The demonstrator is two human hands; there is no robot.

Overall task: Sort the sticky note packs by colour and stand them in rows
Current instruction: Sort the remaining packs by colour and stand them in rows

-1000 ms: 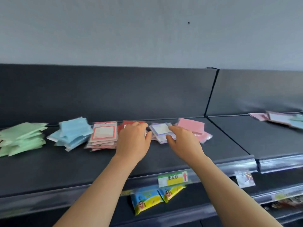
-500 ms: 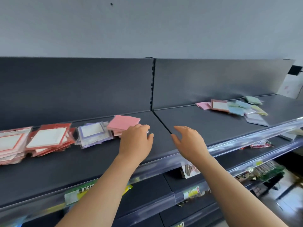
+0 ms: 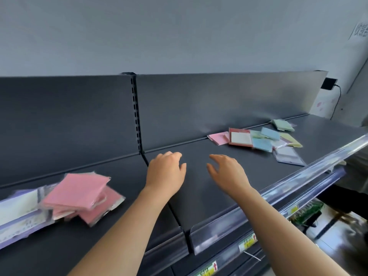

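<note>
A stack of pink sticky note packs [image 3: 77, 194] lies flat on the dark shelf [image 3: 199, 192] at the left, beside a purple-edged stack [image 3: 18, 212]. A mixed heap lies at the far right: pink pack [image 3: 217, 137], red-framed pack [image 3: 240, 137], blue packs [image 3: 262, 144], green pack [image 3: 282, 124], yellow pack [image 3: 291, 139], purple pack [image 3: 287, 155]. My left hand [image 3: 165, 172] and my right hand [image 3: 227, 172] hover over bare shelf between the two groups, fingers loosely curled, holding nothing.
The shelf has a clear plastic front rail [image 3: 278, 198] with price tags [image 3: 247, 243]. A slotted upright [image 3: 136, 116] splits the back panel. Lower shelves hold goods [image 3: 306, 214] at the right. A black plug [image 3: 329, 83] sits on the wall.
The view has swung right along the shelf. Both hands left the sorted stacks and moved right over bare shelf. The mixed heap at the right is now nearer.
</note>
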